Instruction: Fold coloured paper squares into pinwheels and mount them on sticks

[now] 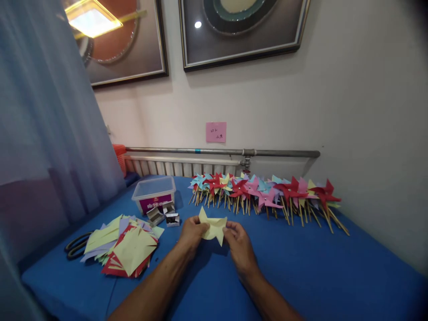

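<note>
Head view, clock centred on the yellow paper piece (pixel 216 228): we pinch its left side in our left hand (pixel 192 232), its right edge in our right hand (pixel 241 247). Between eight and nine: cut-paper pile (pixel 135 249), partly covering scissors (pixel 78 245). Past nine: small boxes (pixel 173 219), obstructing the tub (pixel 143 195). Twelve to three: massed pinwheels (pixel 240 188).

A pale yellow paper piece with pointed corners (pixel 214 228) was held between the left hand (pixel 194 232) and the right hand (pixel 239 244) above a blue-covered counter (pixel 317 276). Behind it, multicoloured paper pinwheels (pixel 240 188) on thin sticks were laid in a row. At left, coloured paper sheets (pixel 135 249) were piled beside black looped handles (pixel 74 250), near a clear plastic tub (pixel 154 195) and small open boxes (pixel 155 216).
</note>
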`<state>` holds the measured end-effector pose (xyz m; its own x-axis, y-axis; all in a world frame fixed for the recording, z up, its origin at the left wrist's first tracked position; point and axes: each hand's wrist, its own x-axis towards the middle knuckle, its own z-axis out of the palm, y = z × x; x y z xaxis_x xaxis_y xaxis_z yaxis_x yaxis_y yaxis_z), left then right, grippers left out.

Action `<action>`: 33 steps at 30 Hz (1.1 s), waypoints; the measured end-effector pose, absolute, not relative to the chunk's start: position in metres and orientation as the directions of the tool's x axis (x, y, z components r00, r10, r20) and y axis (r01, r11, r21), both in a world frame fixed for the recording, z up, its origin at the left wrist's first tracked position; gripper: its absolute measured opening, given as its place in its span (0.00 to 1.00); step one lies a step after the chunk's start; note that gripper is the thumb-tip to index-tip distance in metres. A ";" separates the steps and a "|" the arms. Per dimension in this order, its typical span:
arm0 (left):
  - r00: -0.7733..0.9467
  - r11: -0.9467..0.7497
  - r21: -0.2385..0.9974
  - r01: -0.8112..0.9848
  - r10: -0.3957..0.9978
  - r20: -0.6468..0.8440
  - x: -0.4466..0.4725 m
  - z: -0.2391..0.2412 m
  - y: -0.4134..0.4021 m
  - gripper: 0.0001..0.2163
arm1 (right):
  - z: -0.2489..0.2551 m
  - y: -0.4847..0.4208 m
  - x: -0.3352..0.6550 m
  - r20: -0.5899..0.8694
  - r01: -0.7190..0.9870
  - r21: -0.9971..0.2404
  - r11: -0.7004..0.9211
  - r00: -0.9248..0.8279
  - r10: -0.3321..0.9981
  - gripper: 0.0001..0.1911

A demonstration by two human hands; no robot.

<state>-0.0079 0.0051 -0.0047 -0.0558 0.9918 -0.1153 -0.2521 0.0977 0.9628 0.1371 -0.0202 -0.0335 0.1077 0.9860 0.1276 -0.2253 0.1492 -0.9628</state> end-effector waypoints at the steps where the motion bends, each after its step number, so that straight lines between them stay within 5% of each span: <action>1: -0.060 0.105 0.960 -0.261 0.990 -0.124 -0.010 -0.004 0.006 0.08 | -0.032 -0.021 0.138 0.143 -0.213 -0.964 0.160 0.096 0.985 0.17; 13: -0.014 0.121 0.940 -0.319 0.991 -0.133 -0.022 0.001 0.012 0.10 | -0.022 -0.037 0.146 0.427 0.305 -0.842 0.444 -0.126 0.896 0.14; 23: 0.016 0.001 0.981 -0.196 1.000 0.002 -0.011 -0.010 0.010 0.07 | -0.034 -0.026 0.141 0.311 0.102 -0.946 0.307 0.033 0.950 0.22; 33: 0.004 0.079 0.960 -0.269 0.997 -0.081 -0.013 -0.009 0.010 0.09 | -0.031 -0.027 0.142 0.226 0.044 -0.974 0.222 0.115 0.967 0.28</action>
<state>-0.0129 0.0105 -0.0090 0.0038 0.9967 -0.0806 -0.2692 0.0787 0.9599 0.1416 -0.0275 -0.0306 0.1147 0.9674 0.2258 0.0437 0.2222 -0.9740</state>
